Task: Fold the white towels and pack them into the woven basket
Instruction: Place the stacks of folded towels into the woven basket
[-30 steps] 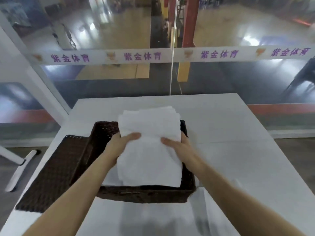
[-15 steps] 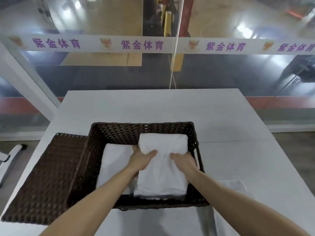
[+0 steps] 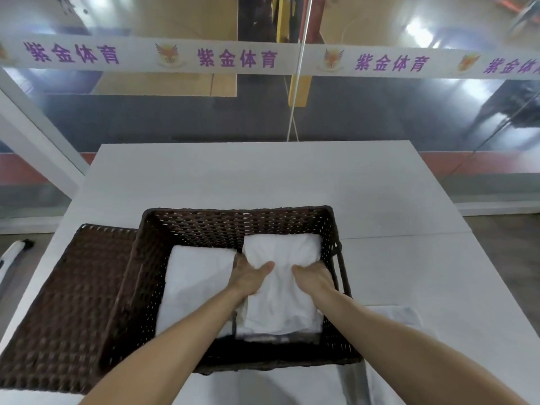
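We note the woven basket (image 3: 233, 226) on the bench (image 3: 233, 171). In the basket's right half lies a folded white towel (image 3: 280, 305). The left grip (image 3: 248, 276) and right grip (image 3: 314, 277) clasp it from either side, thumbs on top, fingers down its flanks out of sight. A second folded towel (image 3: 195, 282) fills the basket's left half. A woven lid (image 3: 67, 302) lies just left of the basket, and a third towel (image 3: 394, 317) just right of it.

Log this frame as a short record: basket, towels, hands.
basket: woven basket, open, on the white table
lid: woven lid flat on the table, left of the basket
left side: left towel, folded, lying flat
right side: right towel, folded, gripped by left hand and right hand, thumbs on top
outside: loose towel on the table, right of the basket
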### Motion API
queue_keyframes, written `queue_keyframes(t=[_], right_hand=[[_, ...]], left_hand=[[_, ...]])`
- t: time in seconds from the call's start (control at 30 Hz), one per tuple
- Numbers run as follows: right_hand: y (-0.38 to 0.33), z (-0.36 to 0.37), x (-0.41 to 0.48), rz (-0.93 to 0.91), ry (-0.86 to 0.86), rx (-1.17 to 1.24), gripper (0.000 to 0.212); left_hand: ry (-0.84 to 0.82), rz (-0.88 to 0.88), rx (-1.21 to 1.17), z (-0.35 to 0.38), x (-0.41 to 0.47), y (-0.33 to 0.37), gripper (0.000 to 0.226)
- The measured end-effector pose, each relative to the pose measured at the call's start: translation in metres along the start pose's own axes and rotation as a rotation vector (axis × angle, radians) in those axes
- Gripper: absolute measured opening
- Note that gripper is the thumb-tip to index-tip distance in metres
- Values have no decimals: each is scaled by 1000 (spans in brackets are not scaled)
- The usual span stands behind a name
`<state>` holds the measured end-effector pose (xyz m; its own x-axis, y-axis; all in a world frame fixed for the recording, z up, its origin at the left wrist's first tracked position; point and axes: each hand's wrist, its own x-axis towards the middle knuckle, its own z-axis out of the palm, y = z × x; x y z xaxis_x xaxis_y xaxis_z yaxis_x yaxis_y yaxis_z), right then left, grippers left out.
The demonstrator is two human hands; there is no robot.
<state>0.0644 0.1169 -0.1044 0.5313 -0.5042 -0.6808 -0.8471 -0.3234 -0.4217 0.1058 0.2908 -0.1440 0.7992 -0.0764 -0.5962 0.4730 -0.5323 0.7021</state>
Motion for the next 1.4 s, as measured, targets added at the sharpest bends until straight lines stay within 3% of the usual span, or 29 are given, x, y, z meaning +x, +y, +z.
queue_keyframes(t=[0.1,0.2,0.3,0.37,0.43,0.5,0.57,0.63,0.73,0.9,1.07,1.23,1.33,1.4], right_hand=[[2,0,4,-10,14,-14,39],[2,2,10,-74,16,-98,52],[-2,5,5,-108,-7,-415,70],[-5,5,-6,-193,-15,-623,91],[-6,-6,-28,-380,51,-881,94],[-2,-23,-44,-671,204,-1028,72],[8,-44,-54,-995,392,-956,47],[20,-66,-56,-1182,545,-846,47],[46,-87,-54,-1094,586,-797,60],[74,-94,-48,-1010,425,-614,65],[77,-88,-50,-1024,417,-442,56],[73,-101,-49,-1040,310,-331,50],[96,-119,-46,-989,327,-225,43],[127,-132,-38,-922,370,-168,37]], left_hand=[[-12,-34,14,1,2,-3,111],[-49,-41,92,-2,1,2,110],[-141,-53,274,-7,-8,12,139],[-95,64,477,-9,-21,14,140],[47,333,741,-11,-35,13,133],[56,599,1024,-8,-39,11,131],[-88,690,1149,4,-34,10,141],[-209,649,1242,19,-23,6,153],[-229,575,1369,29,-1,-3,162],[-290,506,1388,30,6,12,161],[-161,550,1115,63,-20,42,134],[-149,464,1308,91,-16,38,131],[-170,428,1242,87,-25,55,129],[-129,428,1111,74,-38,70,103]])
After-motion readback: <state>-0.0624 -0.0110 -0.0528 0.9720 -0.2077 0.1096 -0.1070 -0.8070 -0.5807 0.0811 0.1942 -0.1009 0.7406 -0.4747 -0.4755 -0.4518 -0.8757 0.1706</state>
